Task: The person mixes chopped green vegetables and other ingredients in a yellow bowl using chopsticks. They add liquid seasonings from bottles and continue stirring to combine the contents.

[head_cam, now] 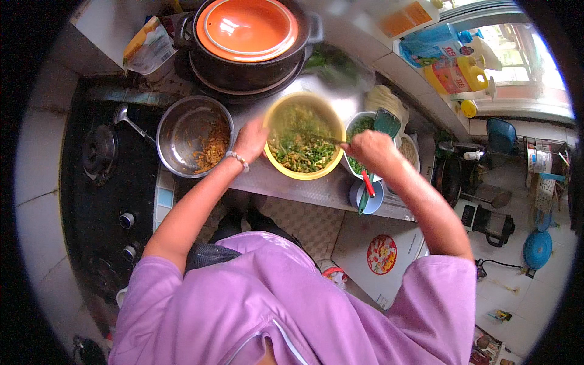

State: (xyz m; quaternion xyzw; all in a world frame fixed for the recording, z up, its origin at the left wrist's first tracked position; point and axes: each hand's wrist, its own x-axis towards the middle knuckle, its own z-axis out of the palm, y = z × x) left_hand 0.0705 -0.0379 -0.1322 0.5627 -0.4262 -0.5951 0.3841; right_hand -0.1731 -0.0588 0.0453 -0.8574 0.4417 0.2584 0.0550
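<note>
A yellow bowl (pixel 305 174) stands on the metal counter, holding a mix of chopped green leaves and yellowish-brown bits (pixel 301 146). My left hand (pixel 252 138), with a beaded bracelet at the wrist, grips the bowl's left rim. At the opposite rim, my right hand (pixel 372 148) is closed around a thin dark utensil (pixel 329 138) that reaches into the mix; blur hides its exact kind. Beside my left hand sits a steel bowl (pixel 175 137) with shredded orange-brown food in it. Partly under my right hand is a white bowl of chopped greens (pixel 360 125), a green spatula head (pixel 388 122) at its edge.
A dark pot (pixel 246 75) with an upturned orange lid (pixel 248 23) stands behind the bowls. A ladle (pixel 132 119) lies by the gas stove (pixel 123 182) at left. A small blue bowl (pixel 375 203) sits at the counter's front edge. Bottles (pixel 456 75) line the windowsill.
</note>
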